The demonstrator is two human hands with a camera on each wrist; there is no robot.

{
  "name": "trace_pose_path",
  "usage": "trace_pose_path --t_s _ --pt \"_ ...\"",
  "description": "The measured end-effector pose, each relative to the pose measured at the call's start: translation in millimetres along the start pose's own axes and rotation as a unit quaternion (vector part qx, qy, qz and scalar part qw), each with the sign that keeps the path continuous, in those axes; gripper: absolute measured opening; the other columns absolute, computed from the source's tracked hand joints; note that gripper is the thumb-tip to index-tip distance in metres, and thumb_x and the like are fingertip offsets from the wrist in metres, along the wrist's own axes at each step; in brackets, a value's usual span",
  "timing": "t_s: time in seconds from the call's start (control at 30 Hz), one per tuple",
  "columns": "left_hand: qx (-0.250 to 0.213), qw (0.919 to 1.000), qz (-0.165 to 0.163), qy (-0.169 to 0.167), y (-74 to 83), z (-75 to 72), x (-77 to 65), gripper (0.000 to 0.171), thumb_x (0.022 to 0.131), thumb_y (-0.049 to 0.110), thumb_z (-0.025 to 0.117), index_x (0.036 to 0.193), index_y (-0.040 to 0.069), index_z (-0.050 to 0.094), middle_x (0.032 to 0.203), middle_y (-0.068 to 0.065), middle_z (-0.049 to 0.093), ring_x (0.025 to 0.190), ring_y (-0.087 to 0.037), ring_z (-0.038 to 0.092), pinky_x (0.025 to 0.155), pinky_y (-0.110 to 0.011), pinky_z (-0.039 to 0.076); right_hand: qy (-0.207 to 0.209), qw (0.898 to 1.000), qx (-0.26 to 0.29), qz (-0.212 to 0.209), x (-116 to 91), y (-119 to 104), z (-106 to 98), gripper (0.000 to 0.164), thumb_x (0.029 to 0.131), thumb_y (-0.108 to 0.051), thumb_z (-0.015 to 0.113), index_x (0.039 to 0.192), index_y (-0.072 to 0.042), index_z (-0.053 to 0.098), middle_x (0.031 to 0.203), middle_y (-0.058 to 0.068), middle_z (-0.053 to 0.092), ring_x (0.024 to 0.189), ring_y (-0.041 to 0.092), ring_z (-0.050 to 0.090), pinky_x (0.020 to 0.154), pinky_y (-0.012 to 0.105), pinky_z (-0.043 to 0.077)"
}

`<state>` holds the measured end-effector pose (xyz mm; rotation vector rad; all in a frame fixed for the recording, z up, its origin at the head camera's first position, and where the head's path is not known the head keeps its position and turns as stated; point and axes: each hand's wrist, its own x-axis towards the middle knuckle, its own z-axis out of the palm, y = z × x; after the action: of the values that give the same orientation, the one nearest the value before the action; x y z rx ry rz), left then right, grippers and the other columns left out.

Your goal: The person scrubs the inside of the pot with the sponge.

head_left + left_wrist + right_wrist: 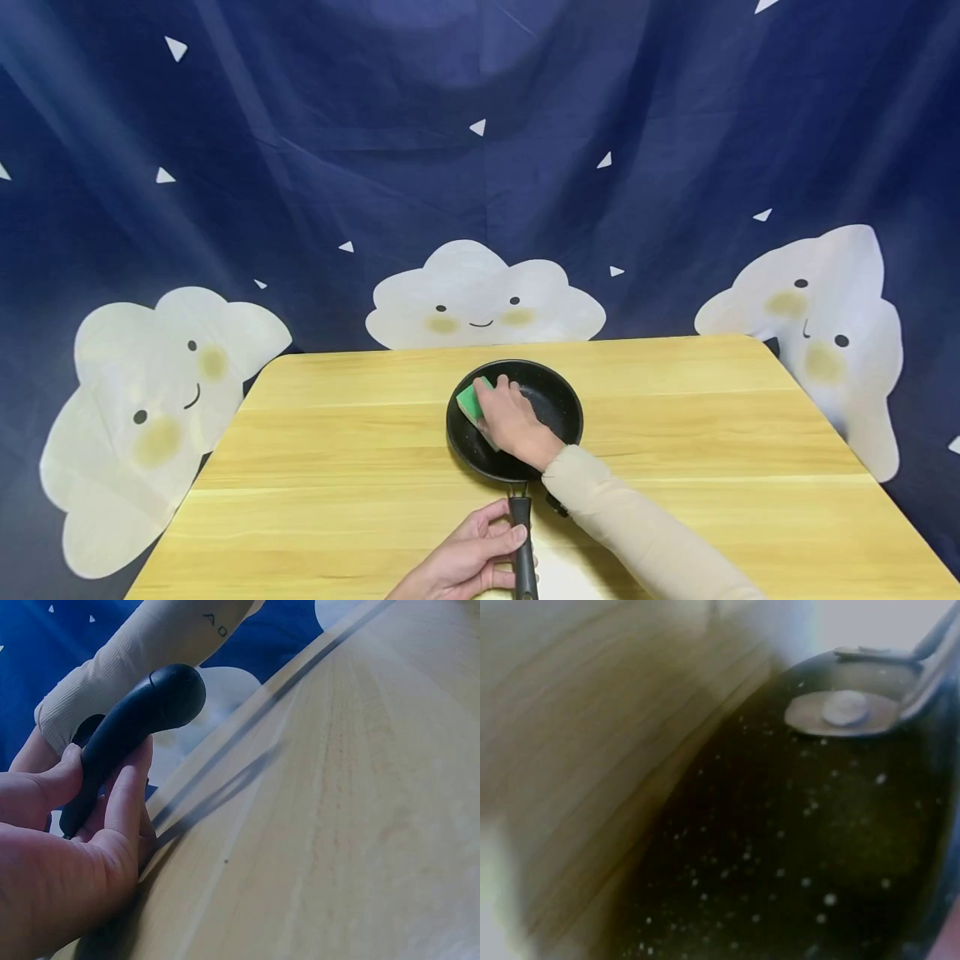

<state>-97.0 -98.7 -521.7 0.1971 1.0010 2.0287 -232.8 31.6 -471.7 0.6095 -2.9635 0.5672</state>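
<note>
A black frying pan [551,400] sits on the wooden table, its handle pointing toward me. My left hand [472,554] grips the black handle [523,542], thumb on top and fingers beneath; the left wrist view shows the handle's rounded end [180,696] from behind. Inside the pan my right hand [513,421] holds a sponge with a green top [470,403] and a paler underside, against the pan's left inner side. In the right wrist view the dark pan wall [765,847] carries whitish specks, near the handle's metal bracket and rivet [845,709].
The light wooden table [322,475] spreads out around the pan. Behind it hangs a dark blue curtain [420,183] printed with white clouds and small triangles. My right sleeve [637,521] crosses over the table at the pan's right.
</note>
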Motion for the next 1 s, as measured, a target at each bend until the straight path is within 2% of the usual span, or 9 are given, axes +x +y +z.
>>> trace_pose_path --t_s 0.2,0.47,0.7,1.0 --pt "-0.002 1.0 0.002 -0.008 -0.6 -0.5 -0.6 0.037 0.106 0.008 0.056 0.14 0.004 0.043 0.092 0.004 0.065 0.089 -0.013 0.068 0.081 -0.035 0.062 0.024 0.999 -0.038 -0.001 0 0 1 0.032 0.092 -0.014 0.078 0.114 -0.009 0.054 0.103 0.022 0.053 0.088 0.035 0.053 0.059 0.043 0.056" --pt "-0.004 1.0 -0.002 0.006 -0.8 0.0 -1.7 0.036 0.106 0.009 0.057 0.139 0.004 0.045 0.096 0.0 0.063 0.092 -0.013 0.067 0.082 -0.037 0.062 0.039 0.995 -0.094 -0.004 1 4 5 0.04 0.089 -0.012 0.08 0.12 -0.013 0.055 0.111 0.023 0.053 0.091 0.038 0.053 0.058 0.048 0.054" --pt "-0.003 0.9999 0.007 0.009 -2.9 -0.4 -1.6 0.032 0.105 0.009 0.058 0.135 0.005 0.047 0.095 0.0 0.063 0.091 -0.015 0.069 0.082 -0.036 0.062 0.039 0.989 -0.141 -0.008 2 7 5 0.043 0.086 -0.011 0.082 0.12 -0.016 0.056 0.118 0.023 0.054 0.099 0.04 0.052 0.069 0.053 0.053" --pt "-0.001 0.9998 0.014 0.013 -2.5 -0.1 -2.3 0.028 0.104 0.009 0.06 0.131 0.007 0.05 0.094 0.001 0.063 0.09 -0.016 0.069 0.082 -0.037 0.062 0.05 0.979 -0.196 -0.008 3 13 3 0.045 0.089 -0.001 0.078 0.126 -0.021 0.062 0.13 0.024 0.053 0.109 0.041 0.051 0.078 0.057 0.053"
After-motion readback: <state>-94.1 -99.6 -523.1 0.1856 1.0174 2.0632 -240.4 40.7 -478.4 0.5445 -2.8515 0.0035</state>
